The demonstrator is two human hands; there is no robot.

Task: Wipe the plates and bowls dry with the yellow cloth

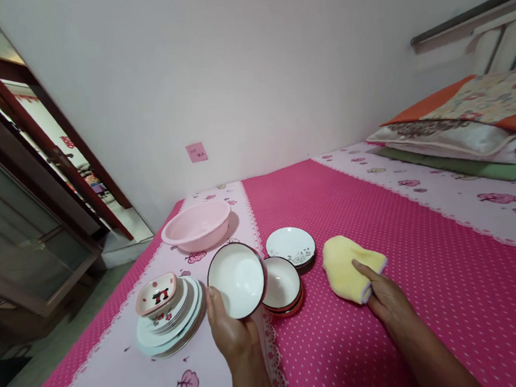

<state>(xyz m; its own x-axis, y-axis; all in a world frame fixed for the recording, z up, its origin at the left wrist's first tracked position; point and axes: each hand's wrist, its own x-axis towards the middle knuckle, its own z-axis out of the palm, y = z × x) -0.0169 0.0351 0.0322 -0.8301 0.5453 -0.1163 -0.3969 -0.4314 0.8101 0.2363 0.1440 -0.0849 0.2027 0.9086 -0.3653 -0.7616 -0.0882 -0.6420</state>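
left hand (233, 335) clasps bowl (237, 281) beside stacked bowls (283, 283), right hand (388, 299) pinches yellow cloth (344, 267).

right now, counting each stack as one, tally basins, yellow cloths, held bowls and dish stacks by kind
Pink plastic basin: 1
Yellow fabric cloth: 1
Dark-rimmed white round bowl, held: 1
Stacks of mostly white dishes: 3
Total: 6

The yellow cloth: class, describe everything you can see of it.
The yellow cloth looks soft and fluffy, with pale purple edging on its right side. It appears loosely folded, its right side held by the right hand, over the pink dotted cover; whether it touches that cover is unclear.
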